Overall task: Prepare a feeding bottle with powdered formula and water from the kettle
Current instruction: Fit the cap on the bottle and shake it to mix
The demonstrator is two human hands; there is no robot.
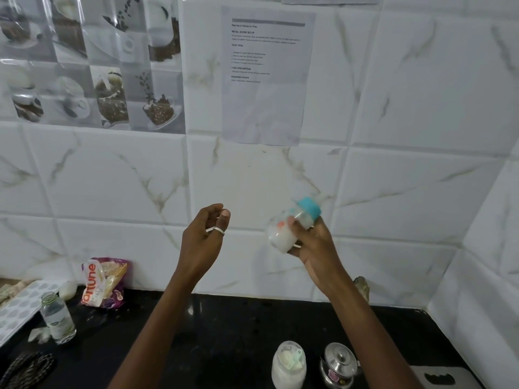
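My right hand (314, 245) grips a feeding bottle (282, 234) in front of the tiled wall. The bottle is tilted, its teal cap (309, 209) up and to the right, and white liquid fills it; it looks blurred. My left hand (203, 237) is raised to the left of it, fingers loosely curled and holding nothing, a ring on the thumb. On the black counter below stand an open jar of white powder (289, 366) with a pale scoop inside and a small steel kettle (339, 366) with its lid on.
At the left of the counter (224, 332) are a purple Fortune packet (102, 282), an open glass bottle (57, 317), a dotted white tray (16, 310) and a patterned cord (25, 370). A grey board (441, 377) lies at the right edge. A printed sheet (266, 77) hangs on the wall.
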